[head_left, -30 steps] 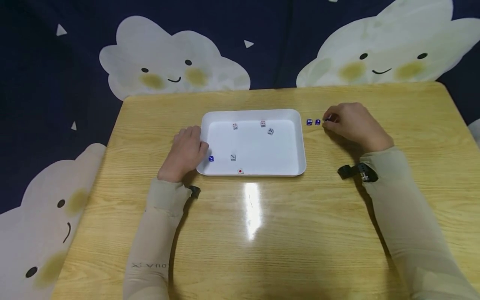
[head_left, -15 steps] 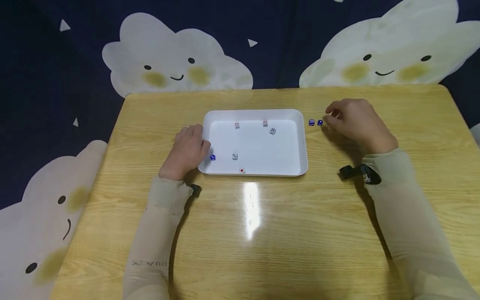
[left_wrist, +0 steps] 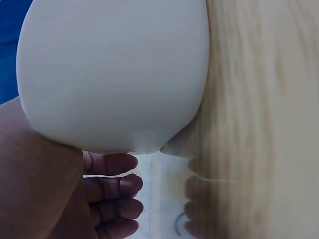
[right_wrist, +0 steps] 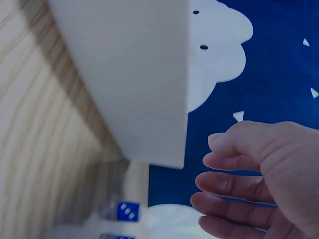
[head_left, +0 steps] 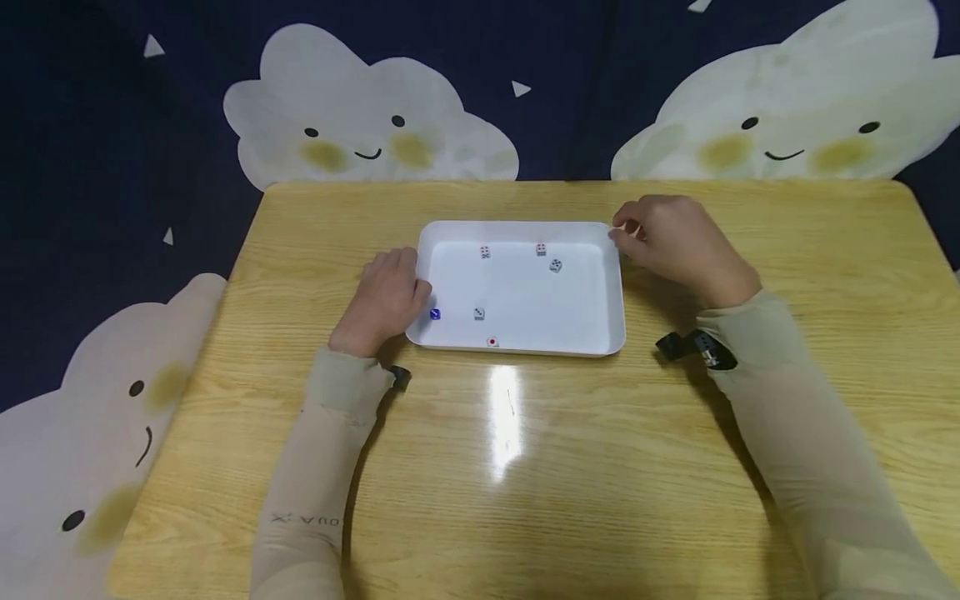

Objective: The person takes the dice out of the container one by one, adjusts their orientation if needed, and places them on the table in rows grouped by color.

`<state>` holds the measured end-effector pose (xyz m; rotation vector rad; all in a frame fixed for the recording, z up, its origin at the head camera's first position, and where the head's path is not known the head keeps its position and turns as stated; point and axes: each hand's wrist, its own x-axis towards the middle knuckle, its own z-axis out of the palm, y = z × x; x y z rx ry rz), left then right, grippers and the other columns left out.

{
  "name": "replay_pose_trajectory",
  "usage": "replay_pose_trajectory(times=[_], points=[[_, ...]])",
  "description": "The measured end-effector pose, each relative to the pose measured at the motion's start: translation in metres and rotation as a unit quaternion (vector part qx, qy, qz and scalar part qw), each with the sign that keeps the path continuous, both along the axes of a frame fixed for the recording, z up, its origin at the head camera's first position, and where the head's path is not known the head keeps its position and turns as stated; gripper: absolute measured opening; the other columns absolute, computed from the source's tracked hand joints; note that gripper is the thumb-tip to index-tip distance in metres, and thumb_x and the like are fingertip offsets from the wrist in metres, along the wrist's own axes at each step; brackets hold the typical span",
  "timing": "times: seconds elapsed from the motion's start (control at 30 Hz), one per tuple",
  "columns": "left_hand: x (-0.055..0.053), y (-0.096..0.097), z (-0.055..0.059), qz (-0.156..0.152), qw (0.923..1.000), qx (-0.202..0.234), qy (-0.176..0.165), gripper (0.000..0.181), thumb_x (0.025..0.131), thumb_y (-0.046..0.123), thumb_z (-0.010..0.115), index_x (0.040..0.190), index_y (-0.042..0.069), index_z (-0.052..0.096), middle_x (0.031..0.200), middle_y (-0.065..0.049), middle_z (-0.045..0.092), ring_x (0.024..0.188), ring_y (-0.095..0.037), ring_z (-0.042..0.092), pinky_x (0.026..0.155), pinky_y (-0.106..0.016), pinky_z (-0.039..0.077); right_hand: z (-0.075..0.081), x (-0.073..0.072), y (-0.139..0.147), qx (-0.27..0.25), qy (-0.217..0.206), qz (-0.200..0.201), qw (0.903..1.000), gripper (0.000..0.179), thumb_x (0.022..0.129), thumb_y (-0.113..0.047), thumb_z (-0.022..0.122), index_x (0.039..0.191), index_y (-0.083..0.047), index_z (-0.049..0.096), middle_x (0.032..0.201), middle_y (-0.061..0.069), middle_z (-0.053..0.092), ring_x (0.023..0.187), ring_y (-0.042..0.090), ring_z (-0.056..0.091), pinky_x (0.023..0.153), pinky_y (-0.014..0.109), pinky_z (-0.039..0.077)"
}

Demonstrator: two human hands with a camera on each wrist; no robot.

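Hovering near 2 blue dice (right_wrist: 129,211), 1 cropped, right grip (head_left: 678,246) looks loose; left grip (head_left: 384,298) holds tray (head_left: 517,292).

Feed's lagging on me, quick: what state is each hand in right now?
Left hand: holding the white tray by its left end.
Right hand: thumb and forefinger close together; whether they hold anything cannot be told.

In the head view, the right hand (head_left: 678,242) hides two blue dice (right_wrist: 128,211) right of the tray (head_left: 517,296); the right wrist view cuts one off. The left hand (head_left: 384,293) covers part of the tray's left rim; in the left wrist view its thumb is hidden. The sleeve's letters (head_left: 306,520) are too small to read.
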<state>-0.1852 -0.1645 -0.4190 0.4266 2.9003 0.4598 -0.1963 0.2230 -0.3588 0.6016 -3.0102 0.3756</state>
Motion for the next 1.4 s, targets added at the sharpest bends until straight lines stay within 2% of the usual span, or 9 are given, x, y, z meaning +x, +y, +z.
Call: replay_pose_trajectory(times=[0.3, 0.4, 0.77, 0.97, 1.23, 1.4], points=[[0.001, -0.001, -0.001, 0.001, 1.0, -0.01, -0.001, 0.029, 0.097, 0.023, 0.038, 0.112, -0.001, 0.046, 0.1, -0.015, 0.05, 0.097, -0.034, 0.043, 0.089, -0.044, 0.037, 0.007, -0.004, -0.028, 0.011, 0.012, 0.038, 0.9992, 0.023, 0.096, -0.019, 0.065, 0.107, -0.002, 0.075, 0.094, 0.017, 0.076, 0.08, 0.029, 0.068, 0.074, 0.046, 0.054], [0.002, -0.002, -0.003, 0.003, 1.0, -0.009, 0.0, 0.029, 0.096, 0.022, 0.038, 0.112, -0.001, 0.046, 0.1, -0.015, 0.049, 0.096, -0.034, 0.043, 0.087, -0.043, 0.036, 0.01, -0.005, -0.041, 0.015, 0.003, 0.047, 0.9988, 0.024, 0.096, -0.021, 0.065, 0.109, -0.004, 0.076, 0.096, 0.016, 0.075, 0.081, 0.029, 0.067, 0.076, 0.046, 0.054], [0.004, -0.004, -0.002, 0.012, 0.9999, -0.006, -0.002, 0.032, 0.097, 0.023, 0.039, 0.116, -0.002, 0.046, 0.104, -0.015, 0.05, 0.099, -0.034, 0.043, 0.089, -0.044, 0.037, 0.013, -0.009, -0.078, -0.014, 0.008, 0.089, 0.9959, 0.024, 0.096, -0.023, 0.066, 0.108, -0.004, 0.076, 0.097, 0.014, 0.076, 0.079, 0.027, 0.066, 0.075, 0.042, 0.054], [0.004, -0.003, -0.003, 0.01, 0.9999, -0.005, -0.004, 0.031, 0.098, 0.024, 0.04, 0.116, -0.001, 0.046, 0.105, -0.015, 0.051, 0.101, -0.035, 0.045, 0.091, -0.046, 0.038, 0.015, -0.009, -0.099, -0.026, -0.001, 0.112, 0.9934, 0.023, 0.096, -0.023, 0.068, 0.108, -0.006, 0.077, 0.099, 0.013, 0.076, 0.087, 0.026, 0.071, 0.08, 0.042, 0.057], [0.002, -0.001, -0.003, -0.002, 0.9998, 0.007, 0.016, 0.025, 0.097, 0.022, 0.038, 0.106, 0.001, 0.046, 0.097, -0.015, 0.05, 0.094, -0.034, 0.044, 0.085, -0.042, 0.036, 0.012, -0.011, -0.123, -0.021, -0.018, 0.126, 0.9916, 0.024, 0.096, -0.025, 0.068, 0.11, -0.007, 0.077, 0.1, 0.011, 0.076, 0.086, 0.024, 0.07, 0.079, 0.042, 0.056], [0.002, -0.001, -0.002, -0.01, 0.9996, 0.003, 0.027, 0.026, 0.096, 0.021, 0.037, 0.107, -0.001, 0.047, 0.096, -0.015, 0.05, 0.092, -0.034, 0.043, 0.083, -0.042, 0.037, 0.009, -0.011, -0.133, -0.028, -0.026, 0.139, 0.9895, 0.023, 0.096, -0.024, 0.068, 0.109, -0.008, 0.077, 0.098, 0.011, 0.075, 0.084, 0.025, 0.069, 0.078, 0.041, 0.056]])
